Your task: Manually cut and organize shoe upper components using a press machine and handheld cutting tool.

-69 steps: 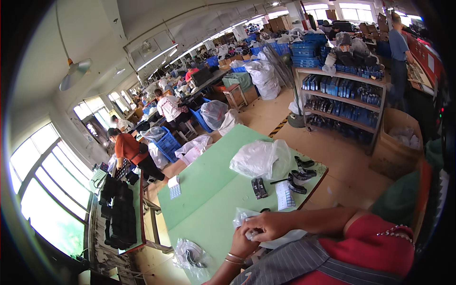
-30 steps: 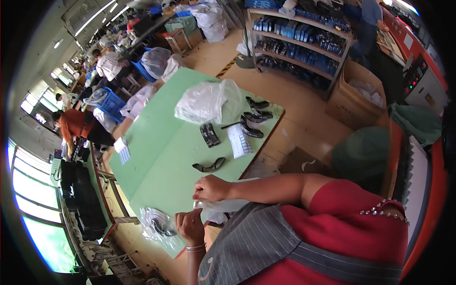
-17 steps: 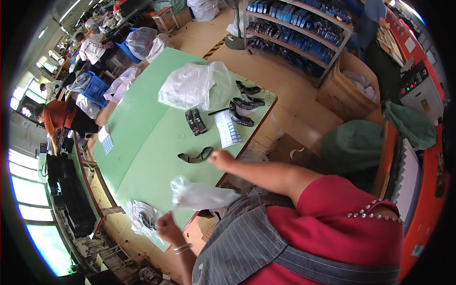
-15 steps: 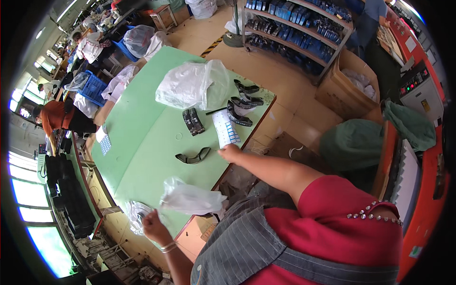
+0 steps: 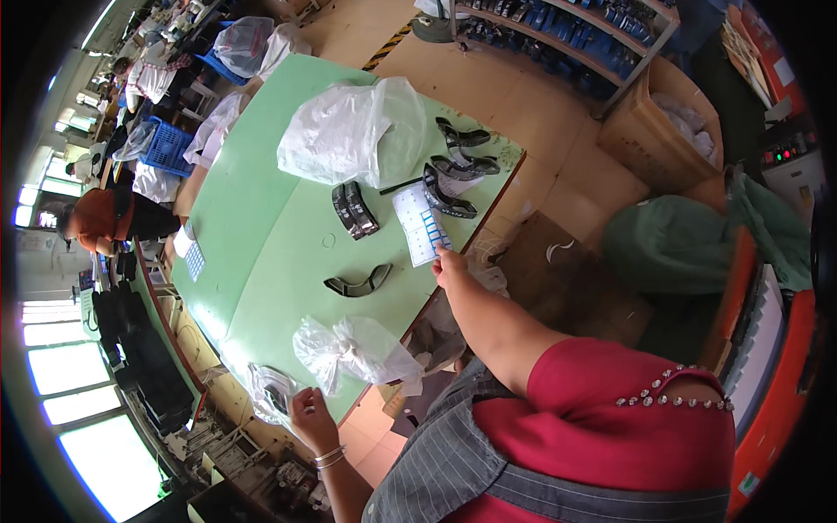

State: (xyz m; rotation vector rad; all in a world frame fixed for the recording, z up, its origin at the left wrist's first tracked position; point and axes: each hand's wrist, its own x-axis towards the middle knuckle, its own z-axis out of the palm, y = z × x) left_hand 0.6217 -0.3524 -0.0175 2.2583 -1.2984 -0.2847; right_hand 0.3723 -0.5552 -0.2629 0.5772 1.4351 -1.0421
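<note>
While the right hand (image 5: 445,265) has its fingertips at the near corner of the label sheet (image 5: 415,228) on the green table (image 5: 279,272), can't tell if it's pinching. Left hand (image 5: 314,422) half-curled beside the knotted bag (image 5: 347,352), grip unclear too. Curved black piece (image 5: 354,291) lies between sheet and bag.

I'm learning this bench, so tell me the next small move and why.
Probably pinch the blue-marked sheet with the right hand: it is at the sheet's near edge, while the gathered plastic bag lies on the table, close to the left hand.
</note>
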